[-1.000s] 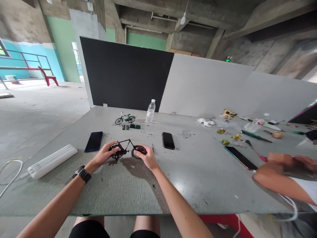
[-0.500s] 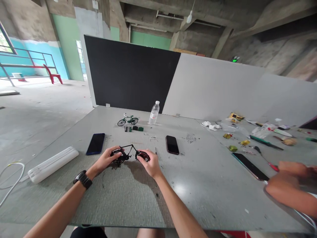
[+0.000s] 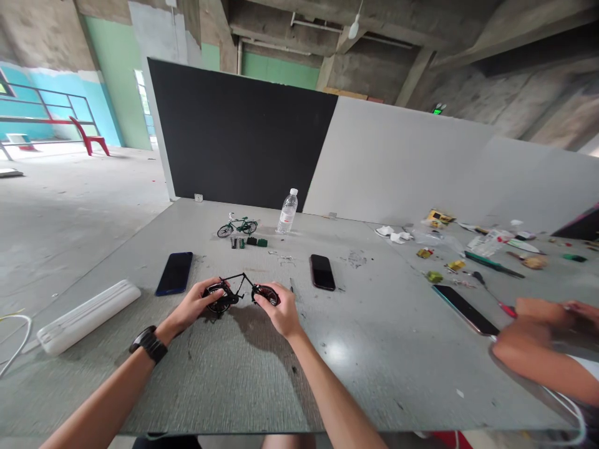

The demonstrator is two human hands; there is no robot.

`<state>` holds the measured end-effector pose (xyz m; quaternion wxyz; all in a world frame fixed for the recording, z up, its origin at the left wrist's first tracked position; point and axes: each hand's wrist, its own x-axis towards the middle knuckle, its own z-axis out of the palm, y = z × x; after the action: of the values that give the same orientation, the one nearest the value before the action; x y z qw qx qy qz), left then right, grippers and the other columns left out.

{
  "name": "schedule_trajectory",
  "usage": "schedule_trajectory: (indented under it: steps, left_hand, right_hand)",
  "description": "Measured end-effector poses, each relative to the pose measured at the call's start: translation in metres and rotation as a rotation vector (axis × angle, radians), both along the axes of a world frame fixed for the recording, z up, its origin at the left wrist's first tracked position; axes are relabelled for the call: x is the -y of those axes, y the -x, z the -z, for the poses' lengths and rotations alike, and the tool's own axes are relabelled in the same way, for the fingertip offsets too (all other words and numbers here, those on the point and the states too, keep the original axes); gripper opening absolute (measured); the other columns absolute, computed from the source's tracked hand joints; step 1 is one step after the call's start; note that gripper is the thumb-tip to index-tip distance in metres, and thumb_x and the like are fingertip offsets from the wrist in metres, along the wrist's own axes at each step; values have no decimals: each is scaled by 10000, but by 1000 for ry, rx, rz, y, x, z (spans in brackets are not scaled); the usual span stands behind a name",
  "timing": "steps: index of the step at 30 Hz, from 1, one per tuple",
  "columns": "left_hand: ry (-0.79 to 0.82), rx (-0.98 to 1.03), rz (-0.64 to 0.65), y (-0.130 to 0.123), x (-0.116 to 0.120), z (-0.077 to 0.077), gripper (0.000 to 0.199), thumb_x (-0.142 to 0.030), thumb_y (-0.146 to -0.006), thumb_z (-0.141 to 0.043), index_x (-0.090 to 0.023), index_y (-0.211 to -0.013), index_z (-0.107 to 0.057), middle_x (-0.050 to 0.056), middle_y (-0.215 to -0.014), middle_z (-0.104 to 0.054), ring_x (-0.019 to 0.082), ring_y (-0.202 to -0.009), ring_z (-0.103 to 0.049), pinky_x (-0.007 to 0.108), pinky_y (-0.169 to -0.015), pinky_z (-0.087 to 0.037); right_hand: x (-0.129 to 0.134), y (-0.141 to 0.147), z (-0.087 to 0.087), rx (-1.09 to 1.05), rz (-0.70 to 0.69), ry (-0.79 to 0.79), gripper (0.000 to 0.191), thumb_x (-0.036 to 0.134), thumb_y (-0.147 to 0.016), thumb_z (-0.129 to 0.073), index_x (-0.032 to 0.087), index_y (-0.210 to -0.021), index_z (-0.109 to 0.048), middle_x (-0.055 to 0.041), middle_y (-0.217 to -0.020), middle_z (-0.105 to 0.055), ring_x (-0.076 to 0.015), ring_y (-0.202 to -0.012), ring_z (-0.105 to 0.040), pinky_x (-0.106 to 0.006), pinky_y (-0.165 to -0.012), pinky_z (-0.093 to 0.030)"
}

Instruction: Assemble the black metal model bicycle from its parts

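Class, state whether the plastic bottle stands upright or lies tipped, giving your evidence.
Upright: the plastic bottle has its base on the table and its white cap on top.

Model bicycles, two: black bicycle (image 3: 233,299), one; green bicycle (image 3: 243,226), one. Phones (image 3: 322,272), three. Water bottle (image 3: 287,214), one. Wristwatch (image 3: 150,344), one. Long white case (image 3: 88,317), one. Small dark-green pieces (image 3: 251,241) beside the green bicycle, apparently four. Hanging bulb (image 3: 354,30), one.

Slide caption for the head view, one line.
Left hand and right hand hold a black model bicycle by its wheels; a green one stands beside a water bottle.
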<state>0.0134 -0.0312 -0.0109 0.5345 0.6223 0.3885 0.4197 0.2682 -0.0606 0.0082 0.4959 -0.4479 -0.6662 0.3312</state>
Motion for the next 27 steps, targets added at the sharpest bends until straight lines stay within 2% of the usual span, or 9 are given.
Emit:
schedule_trajectory:
  steps: [4, 9, 11, 14, 16, 20, 22, 23, 27]
  left_hand:
    - [34, 22, -13, 0, 1, 2, 411, -473, -870, -702, -145, -1116, -693, 109, -1036, -722, 223, -864, -675, 291, -740, -534]
    - [62, 53, 5, -3, 2, -1, 438, -490, -860, -706, -132, -1112, -692, 132, -1028, -728, 248, -874, -695, 328, -760, -554]
    - [40, 32, -14, -4, 3, -4, 447, -504, -858, -702, -131, -1104, -695, 136, -1041, -728, 251, -876, -696, 326, -750, -556]
    - [13, -5, -50, -5, 3, -7, 447, -507, -849, -708, -132, -1092, -699, 130, -1052, -727, 247, -881, -688, 307, -723, -551]
    - [44, 33, -60, -5, 3, -7, 464, -513, -842, -713, -131, -1104, -691, 123, -1038, -727, 251, -873, -696, 310, -715, -555]
    - [159, 214, -72, -9, 4, -9, 451, -500, -832, -736, -137, -1093, -675, 96, -989, -722, 231, -822, -717, 308, -717, -565]
    - [208, 302, -66, -12, 5, -10, 441, -494, -815, -756, -136, -1061, -677, 90, -964, -722, 220, -793, -720, 314, -726, -572]
    - [223, 336, -66, -14, 5, -11, 444, -494, -802, -769, -133, -1046, -680, 91, -957, -722, 217, -780, -720, 319, -731, -575]
    - [198, 394, -117, -16, 2, -10, 479, -501, -759, -804, -118, -1023, -689, 99, -983, -723, 211, -793, -710, 327, -762, -580]
  right_hand:
    - [-2, 2, 4, -96, -79, 176, 297, 398, -836, -719, 194, -1051, -735, -76, -955, -749, -222, -860, -689, -360, -790, -544]
    - [-3, 3, 4, 70, 46, -104, 228, 349, -861, -683, 212, -1032, -748, -89, -1024, -727, -233, -963, -663, -385, -905, -501]
    - [-5, 4, 2, 8, 28, -30, 241, 363, -849, -697, 206, -1025, -747, -86, -1017, -733, -231, -948, -666, -373, -884, -505]
    - [-11, 5, -1, -141, -79, 207, 288, 407, -817, -728, 178, -991, -737, -68, -935, -742, -216, -837, -667, -337, -774, -520]
    - [-16, 6, -2, -168, -75, 238, 307, 412, -792, -749, 170, -978, -715, -56, -891, -732, -205, -784, -655, -325, -737, -515]
    - [-25, 10, -4, 81, 120, -61, 185, 336, -824, -714, 198, -932, -655, -53, -871, -696, -214, -800, -634, -359, -790, -506]
    - [-27, 14, -3, 260, 181, -257, 50, 229, -862, -632, 215, -909, -643, -80, -957, -672, -242, -916, -618, -404, -878, -485]
    - [-28, 16, -1, 327, 207, -334, 87, 167, -863, -589, 221, -907, -642, -98, -1033, -650, -261, -1011, -599, -430, -930, -464]
    - [-26, 29, 5, 416, 243, -413, 166, 94, -867, -526, 228, -921, -606, -131, -1197, -539, -301, -1331, -432, -481, -1052, -395]
